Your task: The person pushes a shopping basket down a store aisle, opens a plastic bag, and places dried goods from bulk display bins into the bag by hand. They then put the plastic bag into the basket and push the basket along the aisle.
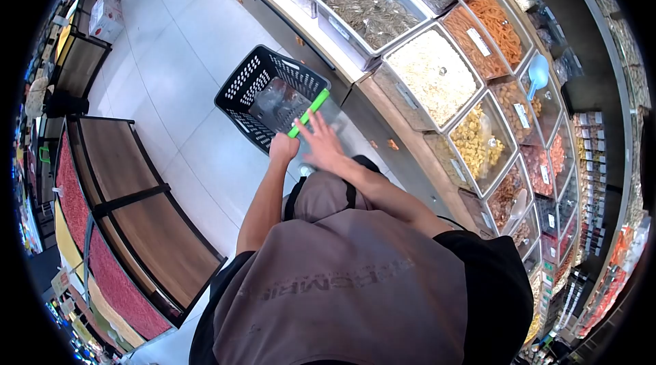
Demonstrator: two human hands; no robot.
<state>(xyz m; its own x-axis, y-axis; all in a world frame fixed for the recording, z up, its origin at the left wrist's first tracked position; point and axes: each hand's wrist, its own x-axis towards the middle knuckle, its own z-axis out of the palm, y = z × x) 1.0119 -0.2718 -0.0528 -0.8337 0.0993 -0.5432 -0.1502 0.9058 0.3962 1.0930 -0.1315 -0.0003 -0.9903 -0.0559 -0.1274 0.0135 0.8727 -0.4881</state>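
In front of my body hangs a black shopping basket [244, 78] with a bright green handle [318, 100]. My left hand [283, 148] is wrapped round the near end of that handle. Fingers spread, my right hand [322, 145] lies at the handle's middle; its fingertips reach the green bar but do not close round it. Inside the basket lies something clear and shiny, like plastic packaging [279, 100], whose contents I cannot make out. A faint see-through patch beside the handle may be a plastic bag.
On the right runs a counter of clear bins with dried foods: white flakes [432, 75], orange strips [497, 27], yellow pieces [475, 143]. A blue scoop [538, 75] rests there. Wooden display shelving [137, 187] stands left, a white carton [106, 18] farther off on the tiled floor [157, 85].
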